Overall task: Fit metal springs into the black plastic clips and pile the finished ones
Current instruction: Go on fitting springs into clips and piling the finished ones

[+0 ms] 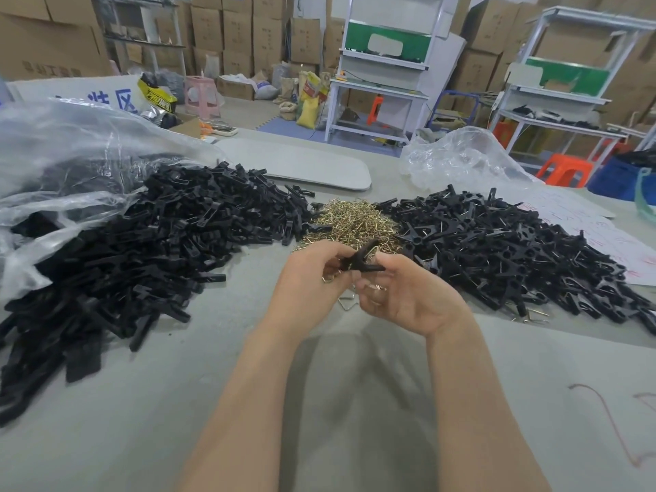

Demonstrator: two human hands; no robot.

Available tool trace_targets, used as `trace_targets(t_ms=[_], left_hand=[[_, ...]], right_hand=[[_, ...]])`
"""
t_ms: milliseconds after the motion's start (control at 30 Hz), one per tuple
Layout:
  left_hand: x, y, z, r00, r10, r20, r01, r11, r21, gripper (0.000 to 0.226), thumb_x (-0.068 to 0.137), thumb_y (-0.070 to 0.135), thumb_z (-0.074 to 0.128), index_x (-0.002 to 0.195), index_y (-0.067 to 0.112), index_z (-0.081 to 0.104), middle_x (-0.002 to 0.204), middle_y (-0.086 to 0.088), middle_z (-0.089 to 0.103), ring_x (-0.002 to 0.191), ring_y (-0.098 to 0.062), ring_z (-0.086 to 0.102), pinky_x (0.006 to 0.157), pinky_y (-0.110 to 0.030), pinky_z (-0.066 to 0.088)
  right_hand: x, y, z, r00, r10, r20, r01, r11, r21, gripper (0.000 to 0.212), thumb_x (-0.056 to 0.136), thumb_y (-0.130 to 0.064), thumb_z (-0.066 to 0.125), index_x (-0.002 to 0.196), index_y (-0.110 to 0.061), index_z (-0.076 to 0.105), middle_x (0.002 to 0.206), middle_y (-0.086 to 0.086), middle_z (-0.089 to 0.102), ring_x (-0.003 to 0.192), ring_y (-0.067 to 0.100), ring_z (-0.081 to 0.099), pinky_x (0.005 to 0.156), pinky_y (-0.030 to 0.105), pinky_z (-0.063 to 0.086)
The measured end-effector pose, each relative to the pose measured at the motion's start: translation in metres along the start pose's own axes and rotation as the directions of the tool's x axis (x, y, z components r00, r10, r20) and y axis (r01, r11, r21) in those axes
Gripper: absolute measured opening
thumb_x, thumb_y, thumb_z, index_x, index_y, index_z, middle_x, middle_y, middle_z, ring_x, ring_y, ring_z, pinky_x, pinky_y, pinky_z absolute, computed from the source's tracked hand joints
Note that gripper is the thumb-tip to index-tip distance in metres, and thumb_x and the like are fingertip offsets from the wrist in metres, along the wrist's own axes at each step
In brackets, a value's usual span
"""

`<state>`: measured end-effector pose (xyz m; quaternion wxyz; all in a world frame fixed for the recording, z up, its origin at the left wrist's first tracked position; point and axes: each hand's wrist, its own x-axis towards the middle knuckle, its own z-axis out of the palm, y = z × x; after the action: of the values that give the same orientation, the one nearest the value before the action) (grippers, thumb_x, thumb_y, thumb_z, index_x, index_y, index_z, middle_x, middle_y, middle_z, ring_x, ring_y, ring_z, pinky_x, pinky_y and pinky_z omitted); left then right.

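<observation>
Both hands meet over the grey table (248, 403) around one black plastic clip (365, 259) whose two arms spread apart. My left hand (309, 278) pinches the clip's left end. My right hand (408, 292) holds its right arm, and a few metal springs (376, 287) lie tucked under its curled fingers. Behind the hands sits a heap of brass-coloured springs (351, 218). To the left spreads a large pile of loose black clip parts (149, 243). On the right lies a pile of assembled clips (504, 250) with wire showing.
A clear plastic bag (64, 154) covers the far left of the parts pile, and another crumpled bag (461, 158) lies at back right. A grey flat board (301, 165) rests behind the springs. White papers (582, 221) lie at right. Workbenches and cardboard boxes stand beyond.
</observation>
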<state>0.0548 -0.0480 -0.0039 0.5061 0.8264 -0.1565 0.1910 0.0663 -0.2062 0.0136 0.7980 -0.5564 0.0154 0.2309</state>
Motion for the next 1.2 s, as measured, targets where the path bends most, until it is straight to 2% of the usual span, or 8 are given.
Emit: trace_targets(t_ms=[133,267,367,500,667,967,1133,1200], left_hand=[[-0.001,0.004,-0.004,0.999,0.044,0.018,-0.044,0.998,0.034,0.026,0.077,0.005,0.073,0.1,0.017,0.07,0.089,0.016,0.061,0.09,-0.009,0.058,0.081,-0.007,0.041],[-0.002,0.006,-0.004,0.997,0.068,0.019,-0.07,0.992,0.108,0.027,0.079,0.014,0.074,0.105,0.019,0.07,0.093,0.021,0.056,0.101,-0.006,0.048,0.085,-0.001,0.029],[-0.001,0.009,-0.005,0.994,0.098,0.042,-0.102,0.988,0.113,0.027,0.078,0.012,0.074,0.105,0.016,0.07,0.098,0.015,0.059,0.102,-0.01,0.049,0.089,-0.007,0.031],[-0.001,0.011,-0.006,0.986,0.144,0.082,-0.151,0.985,0.08,0.028,0.077,0.008,0.074,0.105,0.01,0.069,0.101,0.004,0.064,0.097,-0.015,0.057,0.092,-0.026,0.041],[-0.002,0.01,-0.006,0.988,0.135,0.079,-0.144,0.983,0.113,0.03,0.078,0.011,0.074,0.107,0.015,0.069,0.098,0.009,0.063,0.097,-0.012,0.054,0.091,-0.023,0.038],[-0.002,0.008,-0.006,0.992,0.072,0.107,-0.085,0.99,0.115,0.031,0.079,0.018,0.074,0.109,0.022,0.069,0.099,0.013,0.065,0.099,-0.013,0.055,0.09,-0.025,0.041],[-0.003,0.003,-0.003,0.999,-0.006,0.045,0.002,0.996,0.088,0.016,0.081,0.019,0.073,0.096,0.02,0.069,0.086,0.011,0.065,0.087,-0.008,0.057,0.079,-0.018,0.042],[-0.002,0.001,0.003,0.994,-0.071,0.081,0.055,0.981,0.188,0.018,0.083,0.021,0.071,0.101,0.02,0.068,0.092,0.005,0.063,0.09,-0.014,0.057,0.082,-0.027,0.044]], right_hand=[[0.004,0.01,-0.005,0.983,0.011,0.181,-0.018,0.999,0.038,0.046,0.077,-0.038,0.056,0.111,-0.009,0.059,0.091,0.011,0.069,0.08,0.026,0.07,0.077,0.038,0.058],[0.011,0.016,-0.012,0.976,-0.015,0.219,0.007,0.999,0.038,0.054,0.079,-0.049,0.051,0.108,-0.006,0.066,0.088,0.015,0.074,0.086,0.027,0.072,0.077,0.038,0.058],[0.015,0.02,-0.012,0.984,-0.038,0.176,0.022,0.996,0.089,0.048,0.078,-0.045,0.055,0.095,-0.004,0.075,0.086,0.015,0.074,0.086,0.027,0.072,0.074,0.036,0.058],[0.017,0.025,-0.011,0.988,-0.076,0.138,0.062,0.993,0.1,0.049,0.079,-0.039,0.057,0.104,0.001,0.067,0.089,0.017,0.074,0.086,0.025,0.072,0.072,0.033,0.058],[0.017,0.028,-0.008,0.985,-0.115,0.127,0.104,0.99,0.094,0.036,0.079,-0.037,0.056,0.088,-0.01,0.077,0.088,0.015,0.074,0.082,0.022,0.073,0.071,0.032,0.058],[0.017,0.029,-0.006,0.986,-0.109,0.126,0.099,0.992,0.078,0.035,0.079,-0.038,0.056,0.089,-0.012,0.078,0.089,0.012,0.074,0.082,0.021,0.073,0.071,0.031,0.059],[0.011,0.011,-0.004,0.999,0.002,0.038,0.002,0.994,-0.113,0.06,0.066,-0.058,0.065,0.101,-0.009,0.067,0.09,0.013,0.073,0.078,0.023,0.071,0.069,0.034,0.06],[0.006,0.005,-0.007,0.994,-0.068,-0.089,0.034,0.941,-0.337,0.043,0.075,-0.049,0.071,0.097,-0.013,0.069,0.084,0.007,0.073,0.063,0.013,0.066,0.058,0.026,0.057]])
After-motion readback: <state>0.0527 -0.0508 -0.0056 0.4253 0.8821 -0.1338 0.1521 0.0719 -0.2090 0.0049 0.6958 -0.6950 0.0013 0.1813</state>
